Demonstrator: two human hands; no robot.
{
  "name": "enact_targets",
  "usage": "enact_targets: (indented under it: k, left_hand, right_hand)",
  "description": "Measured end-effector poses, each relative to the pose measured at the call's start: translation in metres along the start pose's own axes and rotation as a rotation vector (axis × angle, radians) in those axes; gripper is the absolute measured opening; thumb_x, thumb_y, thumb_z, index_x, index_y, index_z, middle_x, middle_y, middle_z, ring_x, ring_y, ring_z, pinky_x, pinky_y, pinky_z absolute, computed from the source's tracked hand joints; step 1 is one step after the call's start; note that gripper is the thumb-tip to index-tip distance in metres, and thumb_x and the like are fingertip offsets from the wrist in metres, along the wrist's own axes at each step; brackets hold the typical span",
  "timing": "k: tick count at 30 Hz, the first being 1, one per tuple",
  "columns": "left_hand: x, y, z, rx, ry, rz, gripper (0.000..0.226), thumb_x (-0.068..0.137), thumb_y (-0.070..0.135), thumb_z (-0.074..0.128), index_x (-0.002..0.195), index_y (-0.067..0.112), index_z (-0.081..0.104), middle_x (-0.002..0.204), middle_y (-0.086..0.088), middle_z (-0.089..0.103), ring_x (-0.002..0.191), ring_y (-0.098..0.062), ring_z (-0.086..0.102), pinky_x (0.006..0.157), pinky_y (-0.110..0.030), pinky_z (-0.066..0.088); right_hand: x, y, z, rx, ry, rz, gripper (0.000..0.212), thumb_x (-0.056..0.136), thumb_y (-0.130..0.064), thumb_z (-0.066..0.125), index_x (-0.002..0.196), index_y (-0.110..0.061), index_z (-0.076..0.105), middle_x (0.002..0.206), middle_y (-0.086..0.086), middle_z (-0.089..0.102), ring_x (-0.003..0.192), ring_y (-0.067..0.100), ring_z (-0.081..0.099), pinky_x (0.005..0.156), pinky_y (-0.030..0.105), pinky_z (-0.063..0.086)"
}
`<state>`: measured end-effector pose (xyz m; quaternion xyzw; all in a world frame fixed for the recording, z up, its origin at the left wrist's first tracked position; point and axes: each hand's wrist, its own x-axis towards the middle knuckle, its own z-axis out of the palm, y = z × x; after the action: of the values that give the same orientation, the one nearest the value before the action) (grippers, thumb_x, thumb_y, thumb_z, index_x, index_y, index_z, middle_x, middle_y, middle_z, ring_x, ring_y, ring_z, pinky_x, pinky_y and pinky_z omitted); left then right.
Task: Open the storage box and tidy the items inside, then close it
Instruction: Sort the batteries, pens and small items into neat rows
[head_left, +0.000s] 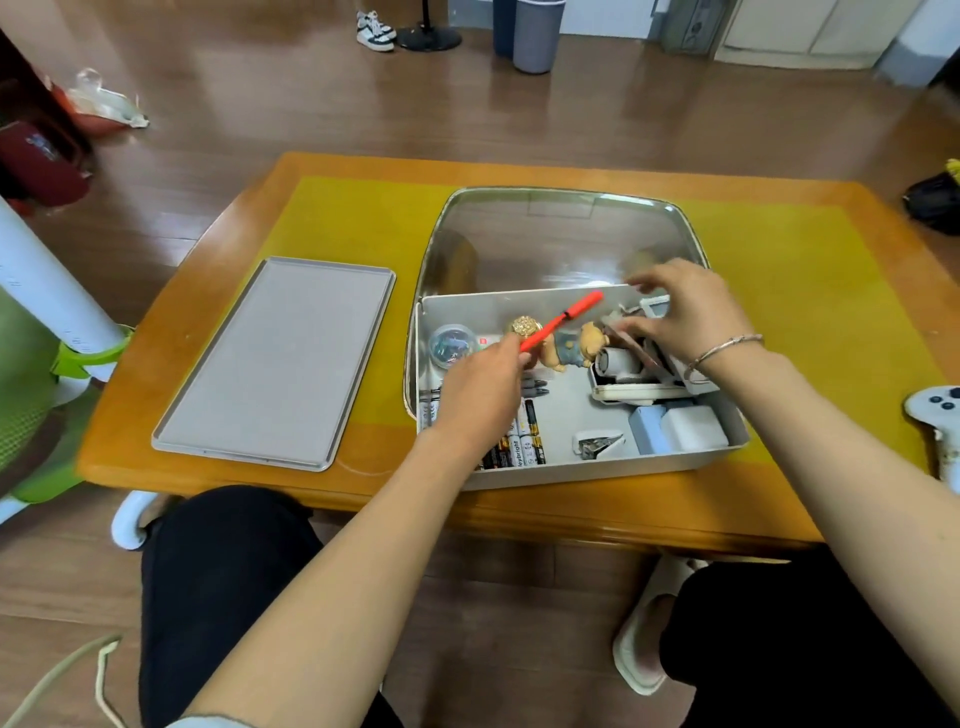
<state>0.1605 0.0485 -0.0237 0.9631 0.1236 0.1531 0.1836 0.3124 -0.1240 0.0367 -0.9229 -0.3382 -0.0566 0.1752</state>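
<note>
The grey storage box (597, 470) stands open on the wooden table (234, 462), its lid (275, 364) lying flat to the left. Inside are batteries (522, 439) at the near left, a small bear figure (576, 345), a round clear case (451, 343) and a stapler (600, 444). The left hand (480, 389) pinches a red pen (563, 319) above the box. The right hand (680, 312) grasps a thin flat item at the far right; I cannot tell what it is.

A wooden tabletop (218, 395) with a yellow mat (363, 228). To the left of the left hand (483, 389) lies a flat grey lid (275, 364). Under both hands sits the open white storage box (597, 470), resting partly on a clear tray (561, 239).
</note>
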Motion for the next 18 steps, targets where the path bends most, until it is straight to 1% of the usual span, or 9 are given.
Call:
enact_targets:
  k: [2,3,4,6,7,10,12,14,18]
  left_hand:
    - [-0.005,-0.008,-0.003,-0.016,-0.030,-0.076,0.015,0.103,0.026,0.035,0.105,0.014,0.045,0.081,-0.002,0.063,0.055,-0.014,0.050,0.042,-0.024,0.027]
    - [-0.008,-0.011,-0.004,-0.043,-0.049,-0.098,0.012,0.103,0.025,0.034,0.105,0.015,0.041,0.082,-0.002,0.063,0.055,-0.013,0.051,0.041,-0.024,0.031]
    - [-0.011,-0.014,-0.006,-0.079,-0.063,-0.116,0.010,0.103,0.024,0.034,0.105,0.016,0.039,0.084,-0.003,0.064,0.058,-0.015,0.056,0.042,-0.027,0.039]
    - [-0.015,-0.017,-0.009,-0.118,-0.076,-0.147,0.009,0.103,0.023,0.034,0.109,0.016,0.035,0.087,-0.005,0.065,0.068,-0.021,0.064,0.054,-0.039,0.054]
    - [-0.017,-0.018,-0.010,-0.119,-0.077,-0.154,0.010,0.102,0.022,0.034,0.110,0.016,0.034,0.087,-0.006,0.066,0.070,-0.022,0.065,0.058,-0.042,0.056]
    - [-0.019,-0.018,-0.014,-0.132,-0.078,-0.158,0.010,0.102,0.023,0.035,0.108,0.015,0.034,0.088,-0.005,0.067,0.071,-0.022,0.066,0.060,-0.043,0.057]
    - [-0.020,-0.018,-0.016,-0.148,-0.088,-0.149,0.011,0.102,0.025,0.035,0.108,0.016,0.035,0.091,-0.005,0.067,0.074,-0.022,0.066,0.062,-0.043,0.056]
    - [-0.020,-0.017,-0.020,-0.165,-0.094,-0.148,0.013,0.103,0.026,0.033,0.110,0.016,0.037,0.093,-0.005,0.066,0.077,-0.021,0.065,0.064,-0.042,0.056]
    - [-0.019,-0.019,-0.026,-0.243,-0.082,-0.174,0.015,0.101,0.014,0.038,0.115,0.012,0.041,0.101,-0.007,0.062,0.086,-0.022,0.062,0.075,-0.043,0.055]
  right_hand:
    - [-0.004,0.012,0.003,-0.082,0.011,0.148,0.028,0.079,-0.035,0.072,0.100,-0.015,0.071,0.099,0.012,0.062,0.096,0.031,0.059,0.079,0.035,0.044]
    - [-0.007,0.014,0.006,-0.159,-0.031,0.182,0.024,0.080,-0.036,0.070,0.095,-0.018,0.073,0.097,0.013,0.061,0.094,0.033,0.058,0.075,0.035,0.043]
    - [-0.009,0.013,0.010,-0.235,-0.068,0.193,0.023,0.081,-0.040,0.068,0.089,-0.020,0.074,0.095,0.013,0.060,0.093,0.034,0.058,0.072,0.034,0.041]
    - [-0.014,0.008,0.019,-0.372,-0.094,0.183,0.035,0.082,-0.052,0.061,0.078,-0.020,0.074,0.091,0.013,0.061,0.090,0.034,0.059,0.069,0.033,0.038]
    - [-0.015,0.006,0.024,-0.438,-0.093,0.178,0.041,0.084,-0.055,0.057,0.079,-0.018,0.073,0.091,0.013,0.061,0.091,0.033,0.058,0.071,0.034,0.038]
    - [-0.014,0.002,0.032,-0.570,-0.128,0.199,0.036,0.083,-0.046,0.061,0.095,-0.012,0.069,0.102,0.010,0.062,0.100,0.030,0.055,0.082,0.036,0.039]
    - [-0.012,-0.001,0.032,-0.571,-0.142,0.219,0.034,0.079,-0.040,0.064,0.095,-0.010,0.067,0.101,0.011,0.063,0.100,0.030,0.055,0.082,0.035,0.039]
    - [-0.011,-0.004,0.029,-0.504,-0.113,0.213,0.031,0.075,-0.034,0.066,0.088,-0.006,0.068,0.097,0.015,0.062,0.095,0.033,0.056,0.075,0.035,0.040]
    - [-0.016,-0.007,0.014,-0.174,0.033,0.200,0.024,0.079,-0.031,0.065,0.077,-0.009,0.072,0.082,0.014,0.065,0.079,0.034,0.059,0.061,0.031,0.044]
